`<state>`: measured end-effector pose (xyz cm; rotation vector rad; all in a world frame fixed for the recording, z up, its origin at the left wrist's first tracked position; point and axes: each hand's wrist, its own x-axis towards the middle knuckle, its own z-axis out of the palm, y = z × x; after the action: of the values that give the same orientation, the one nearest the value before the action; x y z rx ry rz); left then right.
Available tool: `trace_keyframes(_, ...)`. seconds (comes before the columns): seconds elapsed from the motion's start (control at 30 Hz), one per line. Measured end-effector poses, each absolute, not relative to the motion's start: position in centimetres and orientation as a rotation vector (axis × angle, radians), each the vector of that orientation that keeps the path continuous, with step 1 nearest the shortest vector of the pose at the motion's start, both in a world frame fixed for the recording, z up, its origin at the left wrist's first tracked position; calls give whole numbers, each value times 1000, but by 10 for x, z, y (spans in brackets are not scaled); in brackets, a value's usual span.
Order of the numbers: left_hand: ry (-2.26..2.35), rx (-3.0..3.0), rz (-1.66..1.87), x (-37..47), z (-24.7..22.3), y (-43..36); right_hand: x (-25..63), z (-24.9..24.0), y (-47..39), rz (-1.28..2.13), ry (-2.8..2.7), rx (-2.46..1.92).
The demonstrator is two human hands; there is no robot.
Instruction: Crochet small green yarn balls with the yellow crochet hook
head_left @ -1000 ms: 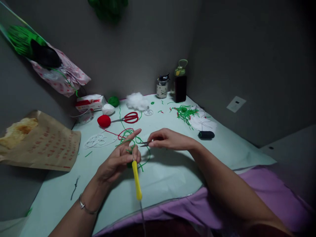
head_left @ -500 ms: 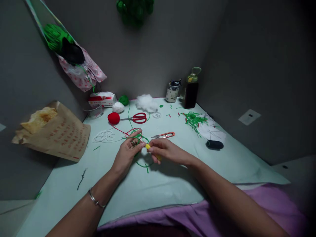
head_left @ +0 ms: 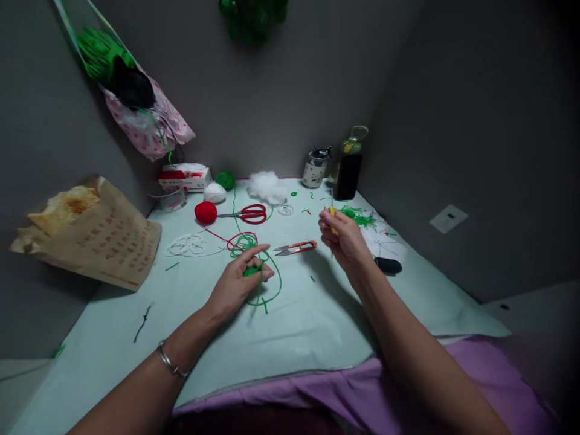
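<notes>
My left hand (head_left: pixel 238 283) is over the middle of the table, index finger and thumb stretched out. A small green yarn piece (head_left: pixel 251 272) lies within its curled fingers, partly hidden by them. A loop of green yarn (head_left: pixel 280 281) runs from it across the tabletop. Raised at the right, my right hand (head_left: pixel 343 237) is closed on a crochet hook (head_left: pixel 333 221) with a yellow grip, its thin metal shaft pointing up. Between my hands lie orange-handled thread snips (head_left: pixel 296 248). Loose green yarn coils (head_left: pixel 243 243) sit just beyond my left fingertips.
Behind are a red yarn ball (head_left: pixel 205 212), red-handled scissors (head_left: pixel 252 214), white stuffing (head_left: pixel 267 187), a jar (head_left: pixel 314 170) and a phone (head_left: pixel 349 176). Green yarn scraps (head_left: pixel 357 216) and a black spool (head_left: pixel 388 265) lie right. A paper bag (head_left: pixel 104 241) stands left.
My right hand has moved away from my left, up and to the right, with the crochet hook. My left index finger and thumb have spread apart. A short green scrap now shows right of centre.
</notes>
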<state>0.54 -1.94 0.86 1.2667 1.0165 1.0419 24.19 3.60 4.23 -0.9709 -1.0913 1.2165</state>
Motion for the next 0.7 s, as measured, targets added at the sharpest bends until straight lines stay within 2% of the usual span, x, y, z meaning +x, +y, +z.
trace_keyframes(0.13,1118,1403,1060,7,6,-19,210,34,17,1317,-1259,-1027)
trace_keyframes(0.23,1184,1527,1082,5,4,-18,186,23,3,1177,-1607,-1137)
trace_keyframes(0.33,1204,1624,1088,1,2,-15,181,13,2,1229,-1778,-1120)
trace_keyframes(0.7,1151,1758,986,-7,-1,-10,195,20,9,1493,-1654,-1074)
